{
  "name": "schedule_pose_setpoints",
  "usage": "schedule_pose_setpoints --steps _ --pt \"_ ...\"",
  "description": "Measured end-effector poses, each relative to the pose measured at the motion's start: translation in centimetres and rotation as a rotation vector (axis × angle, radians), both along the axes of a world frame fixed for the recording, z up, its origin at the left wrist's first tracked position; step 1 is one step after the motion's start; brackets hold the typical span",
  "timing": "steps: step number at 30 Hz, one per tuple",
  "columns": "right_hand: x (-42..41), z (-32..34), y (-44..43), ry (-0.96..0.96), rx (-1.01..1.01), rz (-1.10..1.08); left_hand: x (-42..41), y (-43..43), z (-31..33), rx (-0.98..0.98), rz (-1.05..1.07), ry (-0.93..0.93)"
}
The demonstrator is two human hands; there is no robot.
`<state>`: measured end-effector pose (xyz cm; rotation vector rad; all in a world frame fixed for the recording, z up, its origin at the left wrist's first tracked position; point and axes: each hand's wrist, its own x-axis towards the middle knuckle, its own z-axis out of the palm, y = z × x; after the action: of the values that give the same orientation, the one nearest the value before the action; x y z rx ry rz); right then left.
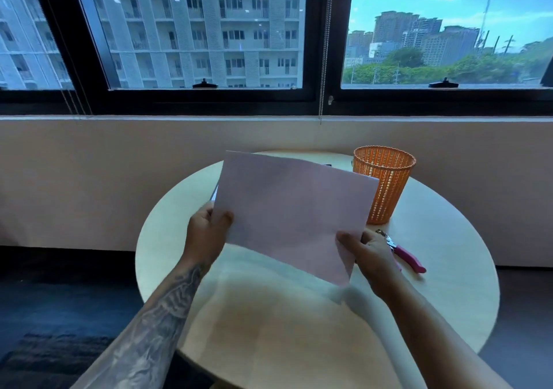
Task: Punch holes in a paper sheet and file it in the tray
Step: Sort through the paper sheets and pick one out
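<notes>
Paper sheet [294, 215]: a pale sheet held up in the air above the round worktop [167, 239], tilted, its far left corner high and its near right corner low; it touches nothing but the two hands.
Left hand [206, 233]: grasping the sheet at its left edge, thumb on the near face, the other fingers hidden behind the paper; the forearm is tattooed.
Right hand [369, 254]: grasping the sheet near its lower right corner, thumb on the near face, fingers behind.
Hole punch [402, 252]: a plier-type tool with pink handles and a metal head, lying flat on the worktop just beyond the right hand and partly hidden by it; nothing holds it.
Orange basket [384, 183]: a perforated round container standing upright at the far right of the worktop, the sheet's right corner overlapping its left side in view; whether they touch cannot be told.
Behind the sheet: a sliver of something white shows at the sheet's left edge and a small dark object at the worktop's far edge; both too hidden to name.
Worktop: light wood, round, bare in the near half except for the arms' shadow and reflection.
Surroundings: a plain wall past the worktop, a dark-framed window [323, 98] above it with a bead cord hanging, buildings and trees outside.
Tray: cannot tell which object serves as one.
</notes>
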<state>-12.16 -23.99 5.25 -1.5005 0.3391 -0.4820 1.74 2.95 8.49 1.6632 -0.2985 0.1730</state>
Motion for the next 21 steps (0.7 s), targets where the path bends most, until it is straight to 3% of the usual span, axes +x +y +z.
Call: schedule_pose_setpoints --steps 2,5,8,11,16,21 --pt "0.3 -0.1 0.6 -0.034 0.063 0.009 0.4 -0.3 -0.5 -0.01 0.158 0.013" --pt "0.5 -0.6 2.2 -0.08 0.177 0.017 -1.3 -1.5 -2.3 -0.229 0.283 0.249" --pt "1.1 -1.2 3.5 -0.11 0.289 0.041 -4.2 -3.6 -4.1 -0.406 -0.003 0.381" --pt "1.6 -1.3 4.9 -0.112 0.344 0.045 -6.1 -5.5 -4.3 -0.418 -0.235 0.48" --pt "1.6 -1.8 6.7 -0.064 0.389 0.039 -6.8 -7.0 -5.2 -0.412 -0.242 0.537" --pt "1.5 -2.3 7.0 -0.033 0.46 0.033 -6.4 -7.2 -5.4 -0.301 -0.225 0.45"
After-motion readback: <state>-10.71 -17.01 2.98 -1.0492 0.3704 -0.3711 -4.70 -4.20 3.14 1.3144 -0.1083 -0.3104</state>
